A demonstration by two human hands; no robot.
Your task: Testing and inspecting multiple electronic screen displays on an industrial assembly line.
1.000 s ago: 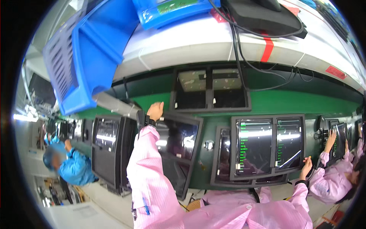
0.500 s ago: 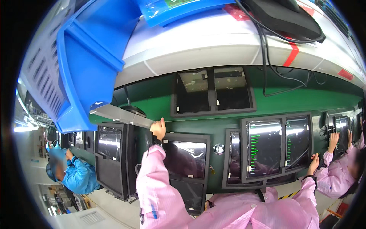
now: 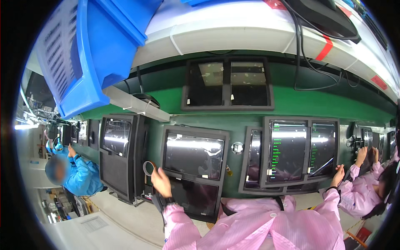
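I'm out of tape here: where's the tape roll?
Left of centre in the head view, the tape roll is by the left hand, just right of the stacked black frames.

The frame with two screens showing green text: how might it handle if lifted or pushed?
The double-screen frame is probably stiff, given its thick dark border. Its glossy screens, catching bright reflections, may be slippery and fragile. Stacked offset over another frame, it could slide.

Lit panels (image 3: 288, 156) in dark frame (image 3: 287, 186)
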